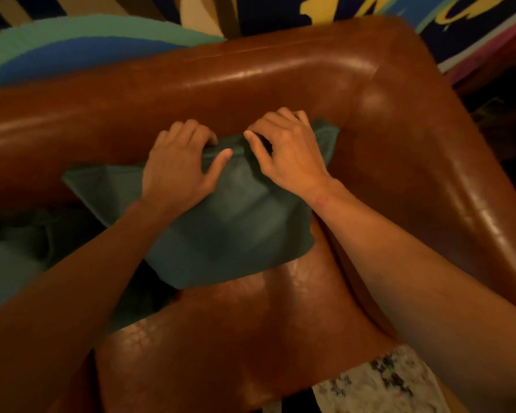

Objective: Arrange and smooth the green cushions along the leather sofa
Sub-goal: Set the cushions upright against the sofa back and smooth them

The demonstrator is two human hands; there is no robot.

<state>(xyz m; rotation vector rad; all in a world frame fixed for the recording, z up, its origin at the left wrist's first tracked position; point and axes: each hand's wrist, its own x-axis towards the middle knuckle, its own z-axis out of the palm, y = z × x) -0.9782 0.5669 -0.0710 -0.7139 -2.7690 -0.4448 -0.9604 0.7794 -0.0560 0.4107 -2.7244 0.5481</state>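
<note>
Now pinching the top edge of the green cushion [221,216] with left hand [176,171] and right hand [289,156], fingers curled tight, cushion propped in the leather sofa [399,162] corner. Best to tug evenly, then pat flat.

Bright mural [87,40] and a patterned cloth [379,380], as I see them from the head camera.

I take the mural as my landmark: it fills the top of my view, with a teal band curving over a blue one at its left, brown and cream stripes in the middle, and yellow shapes on dark blue at its right. A pink strip [486,52] runs along its right edge. Far below the mural, at my bottom right, lies a pale cloth with dark blotches. The dim corner right of the mural I cannot read.
</note>
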